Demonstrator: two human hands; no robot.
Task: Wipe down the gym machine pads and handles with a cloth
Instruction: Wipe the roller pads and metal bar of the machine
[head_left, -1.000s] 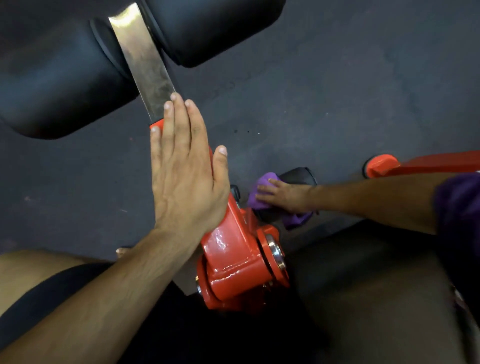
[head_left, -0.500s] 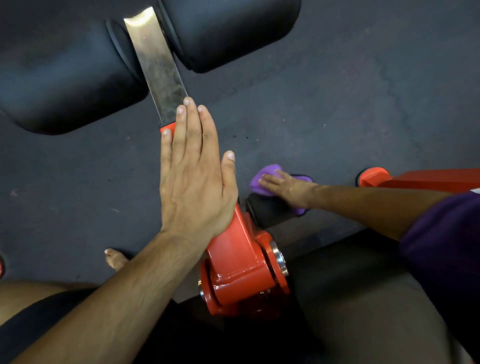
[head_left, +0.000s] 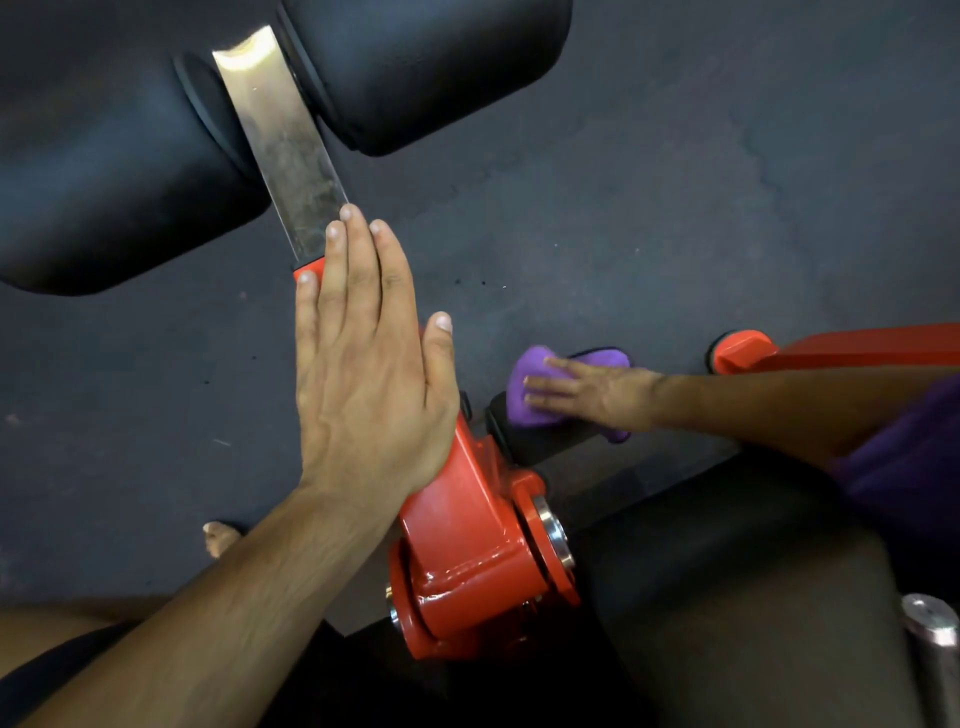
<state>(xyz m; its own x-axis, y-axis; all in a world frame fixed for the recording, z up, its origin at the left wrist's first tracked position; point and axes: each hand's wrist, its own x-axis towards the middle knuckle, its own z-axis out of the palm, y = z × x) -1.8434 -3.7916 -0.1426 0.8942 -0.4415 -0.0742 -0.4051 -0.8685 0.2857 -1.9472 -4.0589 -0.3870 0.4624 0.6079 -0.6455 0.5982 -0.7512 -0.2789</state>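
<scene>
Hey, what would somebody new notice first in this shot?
Probably the left hand laid flat on the glossy red arm at centre. To its right, the right hand presses a purple cloth onto a small black pad.

Dim overall, glare on the steel bar (head_left: 280, 140), wide-angle edge bending.

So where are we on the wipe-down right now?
Nothing looks visibly finished. In hand: the right hand presses the purple cloth flat onto the small black pad beside the red arm, while the left hand rests flat on that arm. Left: the two big roller pads, with no cloth on them.
</scene>
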